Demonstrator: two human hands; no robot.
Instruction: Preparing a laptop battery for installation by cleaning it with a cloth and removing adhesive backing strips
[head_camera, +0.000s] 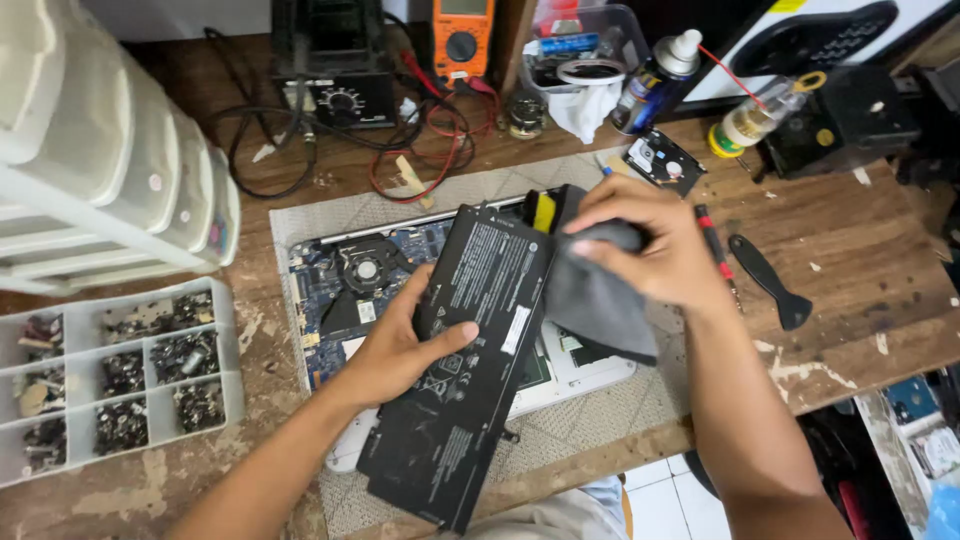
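**Two hands on one battery pack, cloth at its upper end**

One wooden workbench (860, 270) carries an opened laptop (345, 285) on a mat, circuit board and fan exposed. Above it the black battery pack (470, 350) is held tilted, long axis running from lower left near the person up to the upper right. Left hand (400, 345) grips the pack's middle, thumb across the label face, fingers curled under the left edge. Right hand (655, 245) presses a grey cloth (595, 300) on the pack's upper right end, fingers closed on the fabric. Right hand is nearer that end. A red screwdriver (712, 245) and black pry tool (770, 282) lie just right of it.
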